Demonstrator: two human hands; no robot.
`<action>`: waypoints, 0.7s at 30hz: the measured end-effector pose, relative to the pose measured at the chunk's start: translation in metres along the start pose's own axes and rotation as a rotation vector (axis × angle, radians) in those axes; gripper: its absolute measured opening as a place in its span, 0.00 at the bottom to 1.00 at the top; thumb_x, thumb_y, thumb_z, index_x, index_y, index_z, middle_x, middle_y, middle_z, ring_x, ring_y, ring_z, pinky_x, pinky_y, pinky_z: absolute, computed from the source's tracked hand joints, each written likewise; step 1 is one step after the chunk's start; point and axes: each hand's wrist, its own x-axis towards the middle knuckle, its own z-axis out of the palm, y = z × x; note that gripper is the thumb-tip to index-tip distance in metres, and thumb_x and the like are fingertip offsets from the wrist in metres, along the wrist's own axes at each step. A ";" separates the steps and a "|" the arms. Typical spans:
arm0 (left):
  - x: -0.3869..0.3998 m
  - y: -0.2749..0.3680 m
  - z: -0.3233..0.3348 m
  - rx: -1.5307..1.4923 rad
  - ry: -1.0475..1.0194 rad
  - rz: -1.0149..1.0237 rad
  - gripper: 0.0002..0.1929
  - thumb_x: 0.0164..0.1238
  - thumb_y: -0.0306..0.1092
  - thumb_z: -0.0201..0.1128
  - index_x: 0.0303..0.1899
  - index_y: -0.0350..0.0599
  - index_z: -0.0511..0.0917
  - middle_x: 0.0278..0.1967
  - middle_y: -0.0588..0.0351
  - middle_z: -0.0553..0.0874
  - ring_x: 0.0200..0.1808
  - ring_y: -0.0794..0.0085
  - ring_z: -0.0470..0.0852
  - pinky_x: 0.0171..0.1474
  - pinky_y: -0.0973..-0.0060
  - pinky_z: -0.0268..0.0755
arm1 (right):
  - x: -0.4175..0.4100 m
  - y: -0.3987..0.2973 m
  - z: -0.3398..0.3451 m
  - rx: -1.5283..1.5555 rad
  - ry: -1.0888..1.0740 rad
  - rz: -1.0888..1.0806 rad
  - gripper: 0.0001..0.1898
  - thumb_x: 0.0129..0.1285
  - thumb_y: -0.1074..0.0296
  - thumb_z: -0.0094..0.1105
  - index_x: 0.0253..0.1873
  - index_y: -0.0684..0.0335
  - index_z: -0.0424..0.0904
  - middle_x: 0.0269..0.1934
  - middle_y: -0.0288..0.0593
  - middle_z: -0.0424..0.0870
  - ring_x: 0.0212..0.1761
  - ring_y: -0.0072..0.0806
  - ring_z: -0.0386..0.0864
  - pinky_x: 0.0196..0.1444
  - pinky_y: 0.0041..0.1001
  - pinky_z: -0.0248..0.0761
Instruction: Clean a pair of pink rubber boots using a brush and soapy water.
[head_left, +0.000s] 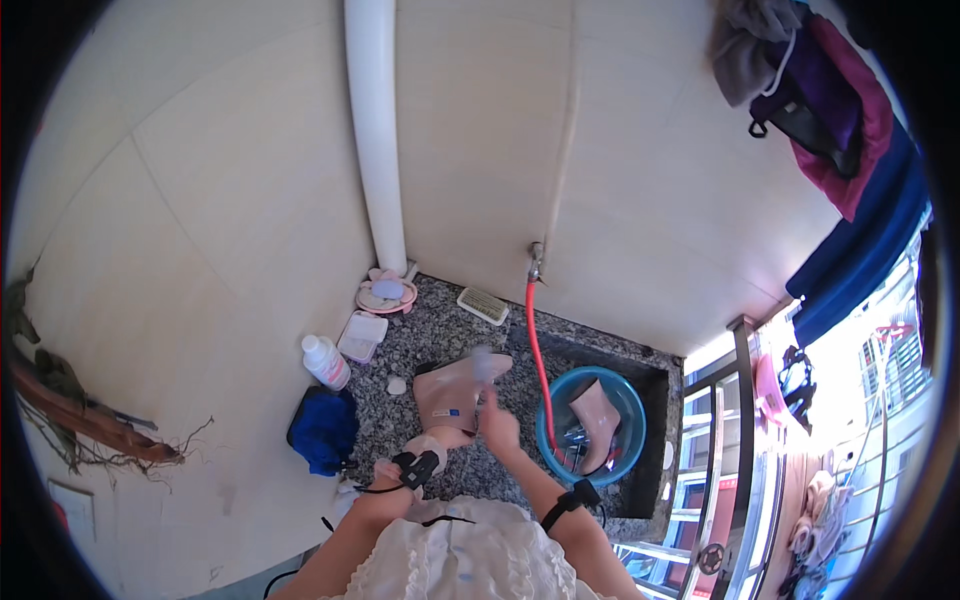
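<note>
A pink ankle-high rubber boot (439, 394) lies on its side on the speckled granite counter (405, 341), toe to the right. My left hand (448, 437) reaches into the boot's shaft opening and holds it; the fingers are hidden inside. Over the boot's instep, my right hand (499, 427) grips a small pale tool (484, 364), too motion-blurred to identify. A matching pink boot (596, 424) stands tilted in a blue plastic basin (641, 409). The basin sits in the dark stone sink (660, 442), with water inside it.
From the wall tap (535, 262), a red hose (534, 337) runs into the basin. A scrubbing brush (484, 306) lies bristles up at the back. Along the left are a soap dish (409, 300), an open plastic box (363, 336), a white bottle (326, 362) and a blue cloth (326, 431).
</note>
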 end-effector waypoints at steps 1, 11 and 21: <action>0.003 -0.001 -0.001 0.009 -0.016 0.000 0.35 0.44 0.67 0.58 0.49 0.50 0.73 0.43 0.57 0.80 0.49 0.67 0.75 0.48 0.63 0.65 | -0.003 -0.001 0.003 0.009 0.014 0.022 0.30 0.64 0.69 0.44 0.71 0.58 0.48 0.21 0.53 0.81 0.23 0.50 0.81 0.25 0.48 0.73; 0.079 0.010 -0.012 0.058 -0.068 -0.042 0.38 0.42 0.74 0.57 0.47 0.53 0.75 0.42 0.60 0.80 0.50 0.72 0.73 0.49 0.65 0.64 | -0.011 -0.008 0.017 0.526 0.237 0.404 0.25 0.68 0.66 0.41 0.68 0.58 0.52 0.31 0.68 0.80 0.33 0.64 0.78 0.39 0.56 0.69; 0.107 0.016 -0.025 0.075 -0.101 -0.144 0.37 0.44 0.76 0.57 0.47 0.55 0.77 0.45 0.60 0.79 0.51 0.72 0.73 0.51 0.64 0.63 | 0.010 0.001 0.012 0.548 0.266 0.408 0.22 0.67 0.67 0.43 0.65 0.57 0.57 0.32 0.68 0.79 0.35 0.64 0.78 0.40 0.56 0.69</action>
